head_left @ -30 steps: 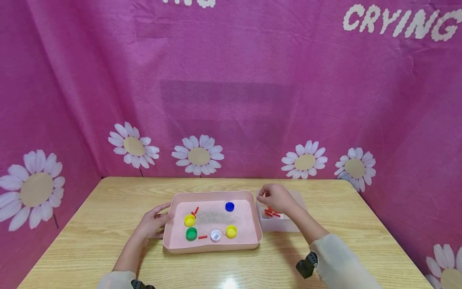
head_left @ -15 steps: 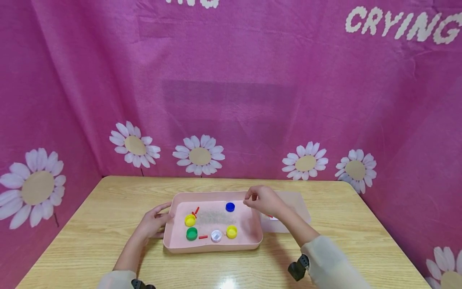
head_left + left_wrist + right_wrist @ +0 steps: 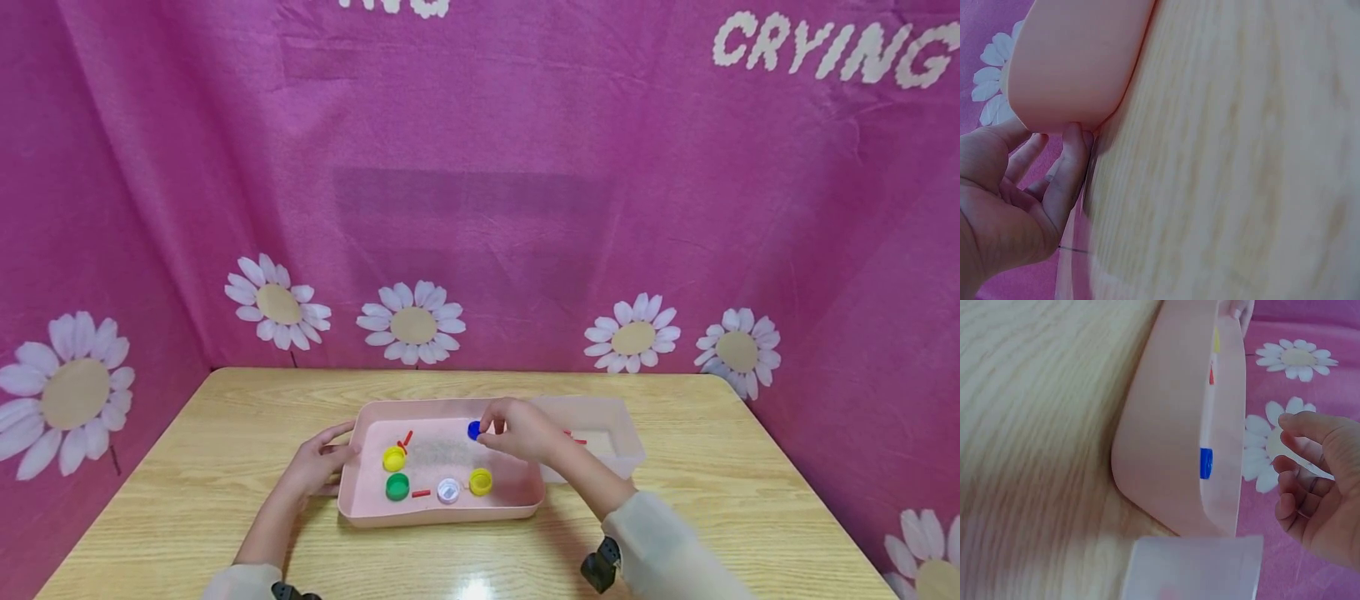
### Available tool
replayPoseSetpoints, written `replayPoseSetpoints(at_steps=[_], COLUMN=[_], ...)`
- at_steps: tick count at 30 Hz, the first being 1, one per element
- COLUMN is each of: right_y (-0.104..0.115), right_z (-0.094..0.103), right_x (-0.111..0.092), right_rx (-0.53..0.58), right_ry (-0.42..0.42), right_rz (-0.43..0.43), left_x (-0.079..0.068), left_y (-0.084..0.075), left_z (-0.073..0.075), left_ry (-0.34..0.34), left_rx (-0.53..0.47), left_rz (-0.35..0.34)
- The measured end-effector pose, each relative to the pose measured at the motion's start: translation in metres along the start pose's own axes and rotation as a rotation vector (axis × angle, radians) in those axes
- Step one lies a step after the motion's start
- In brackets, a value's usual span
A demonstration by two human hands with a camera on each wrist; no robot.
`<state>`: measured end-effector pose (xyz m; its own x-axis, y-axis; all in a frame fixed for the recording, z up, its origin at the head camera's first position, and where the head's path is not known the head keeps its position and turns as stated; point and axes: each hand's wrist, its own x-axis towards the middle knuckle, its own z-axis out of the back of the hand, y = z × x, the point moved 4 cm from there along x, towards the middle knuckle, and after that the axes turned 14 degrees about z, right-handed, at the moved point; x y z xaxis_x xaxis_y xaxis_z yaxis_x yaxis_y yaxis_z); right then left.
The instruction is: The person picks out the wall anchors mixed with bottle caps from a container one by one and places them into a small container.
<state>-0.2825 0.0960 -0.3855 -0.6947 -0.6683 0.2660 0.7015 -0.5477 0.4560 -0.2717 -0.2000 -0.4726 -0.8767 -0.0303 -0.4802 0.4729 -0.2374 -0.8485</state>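
Note:
A pink tray (image 3: 438,521) holds several bottle caps, among them a blue cap (image 3: 473,430), a green cap (image 3: 397,487) and a white cap (image 3: 448,490). Short red sticks lie in it too, one (image 3: 422,493) between the green and white caps. My left hand (image 3: 318,463) grips the tray's left end, thumb at the rim and fingers against the outer wall in the left wrist view. Over the tray's back right, my right hand (image 3: 522,431) has its thumb and index fingertips close together beside the blue cap, partly covering it. Anything between those fingertips is hidden or too small to see.
A translucent bin (image 3: 630,442) with red sticks (image 3: 574,438) stands against the tray's right end, partly behind my right forearm. Yellow caps (image 3: 481,481) sit at the tray's left and front right. The wooden table (image 3: 720,500) backs onto a pink curtain (image 3: 480,250).
My right hand has moved left from above the translucent bin, over the tray's right wall, to the blue cap. The left hand and tray have stayed in place.

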Motion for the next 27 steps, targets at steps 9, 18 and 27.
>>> replayPoseSetpoints(at_steps=[9, 18, 27], right_y=[0.01, 0.018, 0.025], right_z=[-0.021, -0.04, -0.061], right_x=[0.006, 0.014, 0.021], right_rx=[-0.048, 0.009, 0.008], right_ry=[0.003, 0.086, 0.16], right_rz=[0.097, 0.025, -0.014], left_x=[0.0, -0.001, 0.001], left_y=[0.0, -0.001, 0.0], left_z=[0.0, 0.001, 0.001], left_ry=[-0.006, -0.003, -0.001], left_rx=[0.003, 0.019, 0.01], left_rz=[0.009, 0.015, 0.01])
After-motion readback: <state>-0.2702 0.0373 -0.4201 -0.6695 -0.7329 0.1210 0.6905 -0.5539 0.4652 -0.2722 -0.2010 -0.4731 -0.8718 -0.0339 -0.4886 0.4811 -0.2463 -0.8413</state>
